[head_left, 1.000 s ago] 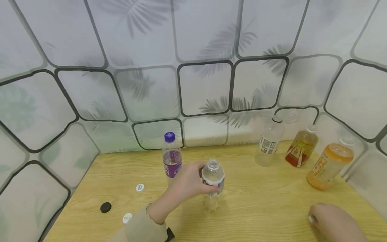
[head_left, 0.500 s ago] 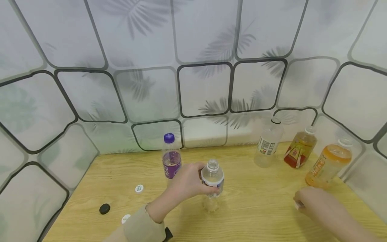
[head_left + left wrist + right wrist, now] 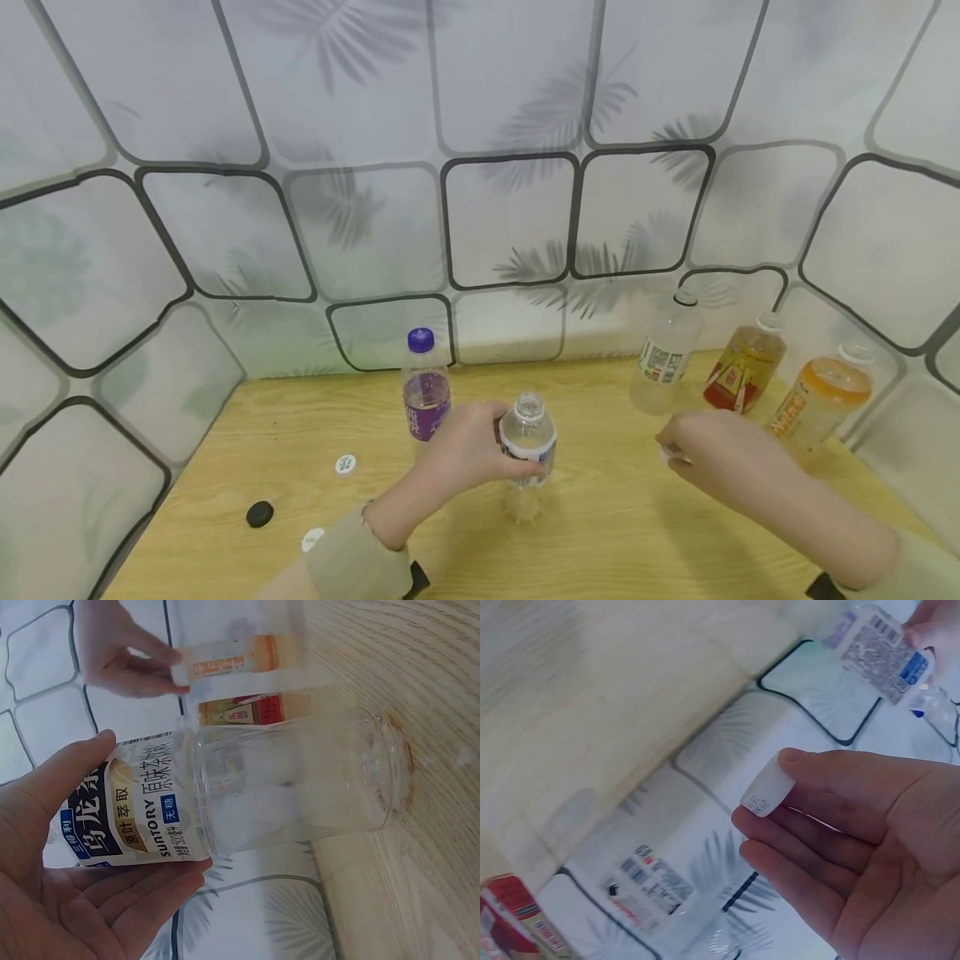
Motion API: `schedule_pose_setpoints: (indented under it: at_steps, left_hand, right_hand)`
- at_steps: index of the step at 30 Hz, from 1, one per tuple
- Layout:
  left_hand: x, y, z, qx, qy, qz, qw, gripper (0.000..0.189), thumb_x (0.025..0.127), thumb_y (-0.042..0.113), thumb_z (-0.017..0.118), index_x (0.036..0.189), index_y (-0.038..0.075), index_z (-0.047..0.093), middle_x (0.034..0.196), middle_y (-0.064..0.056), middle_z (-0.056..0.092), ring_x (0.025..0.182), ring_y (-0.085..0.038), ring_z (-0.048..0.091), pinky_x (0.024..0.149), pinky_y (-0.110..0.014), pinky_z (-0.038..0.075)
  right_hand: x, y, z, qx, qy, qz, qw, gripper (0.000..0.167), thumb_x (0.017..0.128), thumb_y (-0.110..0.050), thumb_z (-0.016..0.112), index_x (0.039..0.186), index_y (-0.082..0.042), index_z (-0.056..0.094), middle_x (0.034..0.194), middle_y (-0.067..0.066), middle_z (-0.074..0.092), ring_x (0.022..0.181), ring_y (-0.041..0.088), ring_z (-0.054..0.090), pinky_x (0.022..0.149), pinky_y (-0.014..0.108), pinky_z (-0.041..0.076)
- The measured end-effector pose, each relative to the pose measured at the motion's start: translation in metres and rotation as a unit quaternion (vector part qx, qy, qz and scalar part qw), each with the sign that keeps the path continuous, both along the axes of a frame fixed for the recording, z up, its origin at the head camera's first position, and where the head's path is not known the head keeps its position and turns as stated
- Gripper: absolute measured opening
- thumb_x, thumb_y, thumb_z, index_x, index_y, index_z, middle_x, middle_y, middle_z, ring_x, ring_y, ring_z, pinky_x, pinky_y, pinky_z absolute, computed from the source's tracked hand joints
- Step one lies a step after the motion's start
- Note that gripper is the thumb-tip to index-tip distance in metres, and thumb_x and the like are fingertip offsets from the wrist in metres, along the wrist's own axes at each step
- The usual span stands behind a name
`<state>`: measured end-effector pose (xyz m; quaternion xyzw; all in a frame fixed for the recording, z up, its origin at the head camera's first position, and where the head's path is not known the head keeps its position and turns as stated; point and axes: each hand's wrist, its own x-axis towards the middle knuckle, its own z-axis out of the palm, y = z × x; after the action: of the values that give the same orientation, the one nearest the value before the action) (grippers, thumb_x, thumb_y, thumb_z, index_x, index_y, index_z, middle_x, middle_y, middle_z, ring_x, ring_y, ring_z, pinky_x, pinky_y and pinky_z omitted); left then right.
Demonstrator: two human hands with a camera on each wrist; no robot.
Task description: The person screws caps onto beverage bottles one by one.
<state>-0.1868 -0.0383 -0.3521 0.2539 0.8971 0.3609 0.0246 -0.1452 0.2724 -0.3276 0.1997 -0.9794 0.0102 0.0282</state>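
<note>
My left hand (image 3: pixel 468 450) curls round the clear bottle (image 3: pixel 529 433), which stands upright on the table (image 3: pixel 600 533), its uncapped neck pointing up. My right hand (image 3: pixel 712 450) pinches a white cap (image 3: pixel 769 786) between thumb and fingers, well to the right of that neck. A stretch of wood lies between. The purple bottle (image 3: pixel 427 396) stands just past my left hand; the orange bottle (image 3: pixel 825 396) is beyond my right.
</note>
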Motion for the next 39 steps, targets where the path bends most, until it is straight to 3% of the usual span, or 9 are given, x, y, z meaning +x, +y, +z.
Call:
schedule_pose_setpoints:
  at_steps: [5,9,17,25,39]
  left_hand:
    - [0.001,0.0,-0.002,0.008,-0.012,0.0,0.9999,0.054,0.074,0.034,0.099,0.115,0.008,0.075,0.101,-0.002,0.08,0.088,-0.014,0.074,0.072,-0.026,0.059]
    - [0.001,0.0,-0.002,0.011,-0.017,0.003,0.9998,0.055,0.074,0.034,0.099,0.116,0.008,0.075,0.103,-0.003,0.08,0.089,-0.015,0.075,0.072,-0.027,0.06]
    - [0.002,0.0,-0.001,0.01,-0.023,0.009,0.9997,0.056,0.074,0.034,0.099,0.117,0.007,0.074,0.102,-0.003,0.08,0.087,-0.014,0.073,0.071,-0.026,0.058]
    - [0.002,0.001,-0.002,0.012,-0.014,0.005,0.9998,0.055,0.074,0.033,0.099,0.115,0.007,0.074,0.102,-0.003,0.08,0.087,-0.014,0.074,0.071,-0.026,0.059]
    - [0.001,0.001,-0.004,0.016,-0.012,0.002,0.9998,0.055,0.074,0.034,0.099,0.115,0.007,0.074,0.102,-0.004,0.08,0.087,-0.015,0.075,0.072,-0.027,0.06]
  right_hand:
    - [-0.004,-0.018,0.012,-0.018,0.031,0.021,0.9991,0.015,0.087,-0.014,0.087,0.085,-0.022,0.075,0.082,-0.012,0.071,0.07,0.005,0.064,0.058,0.026,0.053]
    - [-0.005,-0.031,0.02,-0.034,0.063,0.036,0.9968,0.016,0.086,-0.013,0.089,0.097,-0.018,0.08,0.089,-0.008,0.073,0.075,0.008,0.069,0.06,0.026,0.056]
    - [-0.006,-0.051,0.036,-0.044,0.105,0.073,0.9909,0.014,0.089,-0.012,0.085,0.101,-0.016,0.081,0.094,-0.005,0.077,0.08,0.012,0.072,0.067,0.031,0.061]
    - [-0.009,-0.073,0.05,-0.047,0.121,0.098,0.9868,0.011,0.089,-0.01,0.084,0.092,-0.017,0.076,0.086,-0.008,0.074,0.078,0.011,0.069,0.069,0.033,0.06]
    - [-0.008,-0.103,0.069,-0.084,0.14,0.128,0.9783,0.015,0.091,-0.01,0.082,0.105,-0.013,0.08,0.097,-0.002,0.08,0.086,0.016,0.076,0.075,0.035,0.064]
